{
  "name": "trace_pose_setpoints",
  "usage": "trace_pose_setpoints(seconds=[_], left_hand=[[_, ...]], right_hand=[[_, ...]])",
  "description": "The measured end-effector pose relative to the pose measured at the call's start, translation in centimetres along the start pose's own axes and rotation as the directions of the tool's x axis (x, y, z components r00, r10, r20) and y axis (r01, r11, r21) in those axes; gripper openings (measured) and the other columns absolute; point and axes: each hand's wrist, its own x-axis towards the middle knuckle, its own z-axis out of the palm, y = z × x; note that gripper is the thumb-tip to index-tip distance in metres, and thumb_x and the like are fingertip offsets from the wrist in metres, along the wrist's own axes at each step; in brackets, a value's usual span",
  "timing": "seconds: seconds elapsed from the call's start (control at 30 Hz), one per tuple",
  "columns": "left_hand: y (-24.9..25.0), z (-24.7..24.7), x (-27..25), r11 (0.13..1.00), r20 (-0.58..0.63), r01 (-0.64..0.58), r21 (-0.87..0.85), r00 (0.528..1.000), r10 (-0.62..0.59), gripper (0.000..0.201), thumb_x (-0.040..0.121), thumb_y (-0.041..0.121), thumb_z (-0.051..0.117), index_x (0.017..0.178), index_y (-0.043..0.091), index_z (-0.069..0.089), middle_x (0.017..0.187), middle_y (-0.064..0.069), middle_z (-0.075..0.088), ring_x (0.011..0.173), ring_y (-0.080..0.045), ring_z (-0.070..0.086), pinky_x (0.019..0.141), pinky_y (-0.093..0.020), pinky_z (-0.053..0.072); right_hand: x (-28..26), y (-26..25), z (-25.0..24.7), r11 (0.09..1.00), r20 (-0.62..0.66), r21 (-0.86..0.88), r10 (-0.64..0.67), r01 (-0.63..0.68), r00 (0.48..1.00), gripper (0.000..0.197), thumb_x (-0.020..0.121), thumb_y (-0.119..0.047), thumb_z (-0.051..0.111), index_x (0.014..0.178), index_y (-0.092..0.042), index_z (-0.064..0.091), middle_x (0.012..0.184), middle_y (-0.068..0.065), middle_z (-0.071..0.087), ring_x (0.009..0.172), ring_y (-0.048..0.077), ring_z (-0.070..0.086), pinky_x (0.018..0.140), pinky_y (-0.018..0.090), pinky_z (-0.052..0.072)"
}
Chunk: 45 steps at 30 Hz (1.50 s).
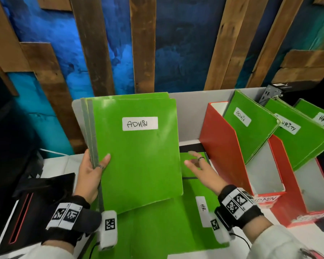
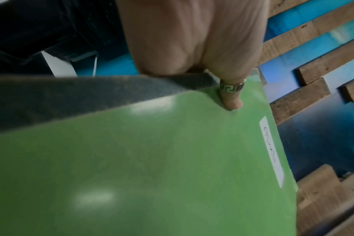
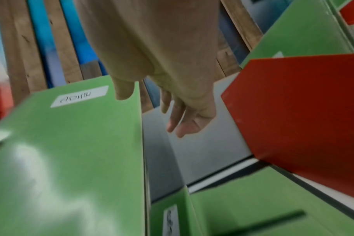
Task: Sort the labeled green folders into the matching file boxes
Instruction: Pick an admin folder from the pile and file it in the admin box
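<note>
Green card folder labelled ADMIN (image 1: pixel 138 156) stands upright, long axis vertical, label facing the person, its grey spine pinched by the left hand (image 1: pixel 91 174). Right hand (image 1: pixel 202 170) hovers beside its free edge, fingers relaxed, holding nothing. Best gripped there, then tilted to slide into the red ADMIN file box (image 1: pixel 230 146) right of that hand.

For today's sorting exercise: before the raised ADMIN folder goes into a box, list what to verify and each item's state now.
1. Label reads ADMIN on the raised folder: ok.
2. Left hand grips the folder's spine edge, thumb on the cover: ok.
3. Right hand free, fingers relaxed, touching nothing: ok.
4. Nearest red box marked ADMIN on its front, already holding an ADMIN folder: ok.
5. Room left in that box: ok.
6. Only one folder in the grip: cannot tell; several edges show at the spine.
</note>
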Motion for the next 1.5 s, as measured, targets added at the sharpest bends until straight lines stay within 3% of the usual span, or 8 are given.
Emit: trace_pose_setpoints(seconds=[0.27,0.53,0.63,0.87,1.13,1.23,1.37,1.5], left_hand=[[0.3,2.1,0.1,0.996,0.198,0.086,0.01,0.976,-0.086,0.05,0.069,0.022,0.066,0.117,0.031,0.054,0.131,-0.006,0.058,0.125,-0.026,0.051,0.11,-0.052,0.033],[1.9,6.1,1.8,0.983,0.399,0.11,0.146,0.903,-0.16,0.098,0.044,0.041,0.088,0.131,0.023,0.046,0.136,-0.005,0.054,0.128,-0.026,0.048,0.11,-0.051,0.033],[2.0,8.3,1.7,0.978,0.382,0.144,0.149,0.904,-0.191,0.065,0.071,0.028,0.075,0.128,0.017,0.048,0.129,-0.015,0.058,0.103,-0.024,0.06,0.097,-0.045,0.045],[1.5,13.9,1.1,0.944,0.335,0.324,0.069,0.884,-0.328,0.052,0.086,0.055,0.041,0.124,0.023,0.057,0.125,-0.004,0.063,0.117,-0.022,0.058,0.105,-0.046,0.04],[2.1,22.4,2.7,0.949,0.413,0.301,0.095,0.856,-0.312,0.031,0.098,0.041,0.034,0.097,0.026,0.061,0.078,0.007,0.068,0.062,-0.004,0.063,0.057,-0.018,0.051],[1.1,25.1,3.9,0.932,0.287,0.314,0.181,0.889,-0.356,0.024,0.1,0.034,0.037,0.088,0.022,0.054,0.059,0.009,0.052,0.05,-0.006,0.049,0.051,-0.017,0.045],[-0.7,29.2,3.8,0.914,0.196,0.316,0.256,0.909,-0.369,0.026,0.1,0.018,0.032,0.086,0.026,0.053,0.094,-0.002,0.063,0.072,-0.017,0.058,0.073,-0.029,0.046],[-2.3,33.3,2.5,0.89,0.144,0.306,0.338,0.918,-0.371,0.021,0.096,0.014,0.035,0.087,0.026,0.051,0.103,-0.004,0.057,0.072,-0.014,0.053,0.063,-0.025,0.041]], right_hand=[[-0.7,-5.8,-4.1,0.998,0.101,0.065,-0.007,0.001,0.995,0.015,0.085,-0.035,0.064,0.1,-0.032,0.061,0.1,0.01,0.07,0.071,0.008,0.047,0.054,0.02,0.031],[-3.7,-6.1,-9.4,0.963,0.342,0.221,0.071,-0.153,0.937,0.045,0.067,-0.037,0.074,0.108,-0.029,0.058,0.088,-0.012,0.073,0.049,0.008,0.063,0.035,0.018,0.041],[-4.3,-5.7,-11.3,0.946,0.412,0.266,0.06,-0.183,0.909,0.086,0.044,-0.051,0.087,0.12,-0.026,0.055,0.103,-0.004,0.072,0.067,0.023,0.071,0.039,0.025,0.052],[-6.7,-6.1,-15.9,0.982,0.176,0.186,-0.012,-0.022,0.984,0.056,0.08,-0.034,0.061,0.131,-0.027,0.039,0.113,-0.002,0.067,0.056,0.013,0.069,0.034,0.025,0.05],[-9.6,-7.2,-22.9,0.985,-0.066,0.126,-0.114,0.122,0.991,0.03,0.086,-0.026,0.056,0.114,-0.032,0.047,0.09,-0.015,0.073,0.049,0.011,0.067,0.032,0.023,0.046],[-10.1,-7.9,-25.5,0.972,-0.252,0.122,-0.164,0.2,0.954,0.026,0.088,-0.026,0.055,0.113,-0.024,0.05,0.105,-0.018,0.066,0.048,0.006,0.065,0.037,0.031,0.044],[-9.2,-7.6,-29.1,0.961,-0.486,0.096,-0.181,0.258,0.855,0.045,0.089,-0.036,0.056,0.125,-0.014,0.042,0.113,-0.003,0.062,0.032,0.009,0.056,0.039,0.018,0.048],[-7.6,-6.8,-30.9,0.971,-0.665,0.019,-0.166,0.239,0.728,0.051,0.088,-0.047,0.054,0.118,-0.007,0.04,0.046,0.003,0.049,0.026,0.009,0.053,0.03,0.011,0.03]])
